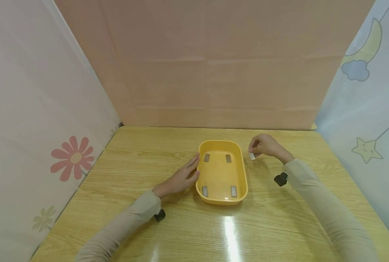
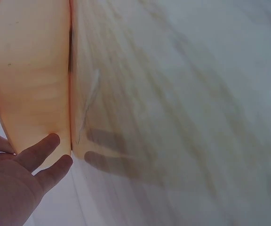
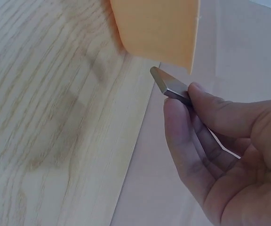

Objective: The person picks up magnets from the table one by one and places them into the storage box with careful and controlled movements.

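Observation:
A yellow plastic tray [image 1: 221, 173] with rounded corners stands upright on the table, in the middle of the head view. Several small grey rectangular blocks [image 1: 233, 191] lie inside, spread near its corners. My left hand [image 1: 180, 177] rests against the tray's outer left wall; in the left wrist view its fingers [image 2: 54, 170] are extended along that wall. To the right of the tray, clear of its rim, my right hand [image 1: 265, 145] pinches a small shiny metal block [image 3: 171, 85] between thumb and fingertips. That block is held tilted, with its lower part hidden by the fingers.
The wood-grain table [image 1: 142, 156] runs back to a pinkish backdrop [image 1: 207, 65]. White printed sheets hang at both sides, with a red flower [image 1: 75, 157] on the left and a star [image 1: 366, 149] on the right. A black device [image 1: 281, 179] sits at my right wrist.

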`<move>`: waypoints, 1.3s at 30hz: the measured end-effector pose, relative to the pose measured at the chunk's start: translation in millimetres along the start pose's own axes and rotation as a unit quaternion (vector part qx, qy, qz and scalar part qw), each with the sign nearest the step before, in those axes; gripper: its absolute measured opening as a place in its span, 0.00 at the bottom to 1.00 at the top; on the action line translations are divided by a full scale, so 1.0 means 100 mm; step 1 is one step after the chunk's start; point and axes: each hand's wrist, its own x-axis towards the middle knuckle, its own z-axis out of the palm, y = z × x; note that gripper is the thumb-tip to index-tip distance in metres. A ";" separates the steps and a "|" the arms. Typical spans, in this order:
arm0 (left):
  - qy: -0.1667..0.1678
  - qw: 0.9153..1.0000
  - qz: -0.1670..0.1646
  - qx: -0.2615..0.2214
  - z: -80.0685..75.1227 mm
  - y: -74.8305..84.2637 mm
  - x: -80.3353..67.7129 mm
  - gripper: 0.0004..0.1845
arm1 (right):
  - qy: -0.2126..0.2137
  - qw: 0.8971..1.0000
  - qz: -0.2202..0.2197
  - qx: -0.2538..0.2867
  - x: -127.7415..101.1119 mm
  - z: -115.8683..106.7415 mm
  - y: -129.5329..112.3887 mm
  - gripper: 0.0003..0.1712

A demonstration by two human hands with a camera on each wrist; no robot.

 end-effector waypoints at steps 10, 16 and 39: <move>0.000 1.000 -0.002 0.000 0.00 0.01 -0.01 0.33 | 0.002 1.000 -0.007 0.008 -0.04 -0.01 -0.11 0.04; -0.001 1.000 -0.006 0.001 0.00 0.00 0.00 0.33 | 0.005 1.000 -0.014 0.000 -0.05 -0.02 -0.18 0.04; -0.001 1.000 -0.010 -0.007 0.00 -0.01 -0.01 0.33 | -0.003 0.999 -0.037 0.013 -0.08 0.02 -0.40 0.05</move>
